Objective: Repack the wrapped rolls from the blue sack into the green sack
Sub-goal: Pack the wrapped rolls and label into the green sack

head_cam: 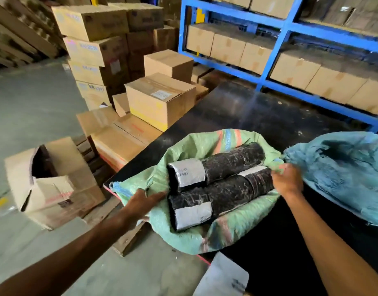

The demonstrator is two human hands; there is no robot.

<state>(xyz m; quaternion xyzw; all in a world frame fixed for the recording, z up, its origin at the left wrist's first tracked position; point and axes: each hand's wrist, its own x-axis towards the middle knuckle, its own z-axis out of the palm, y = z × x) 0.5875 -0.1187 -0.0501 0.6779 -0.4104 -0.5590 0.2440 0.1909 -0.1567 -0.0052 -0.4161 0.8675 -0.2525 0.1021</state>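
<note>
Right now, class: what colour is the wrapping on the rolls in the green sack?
Black, with white labels; the wrapped rolls show best in the head view.

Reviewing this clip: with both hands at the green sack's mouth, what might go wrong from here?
1. The green sack sits at the black table's corner, part overhanging; it might slide off.
2. The upper roll rests loosely on the lower roll and may roll out.
3. The right hand grips only the rim's edge, while the left hand lies flat; the mouth may sag.
</note>
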